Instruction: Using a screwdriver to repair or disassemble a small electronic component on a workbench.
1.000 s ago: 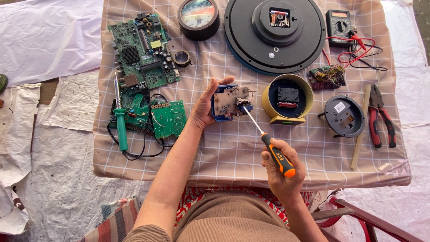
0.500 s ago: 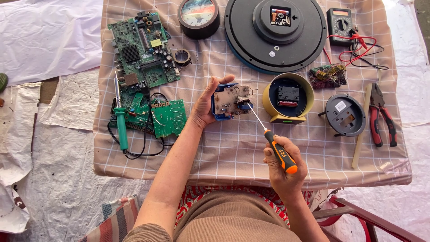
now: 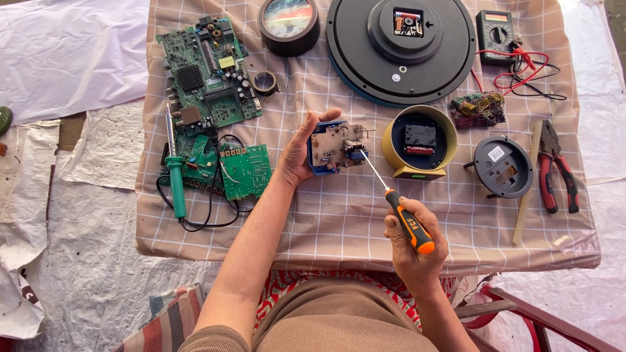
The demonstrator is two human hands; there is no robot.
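Two hands work mid-table: our left hand clasps the blue module by its casing edges, light and likely fragile with its board bare, while our right hand grips the screwdriver, tip touching it.

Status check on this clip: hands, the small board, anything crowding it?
Left hand grips small blue-cased circuit board. Right hand holds orange-and-black screwdriver, tip on the board. Yellow round clock case sits close beside it on the right, not touching.
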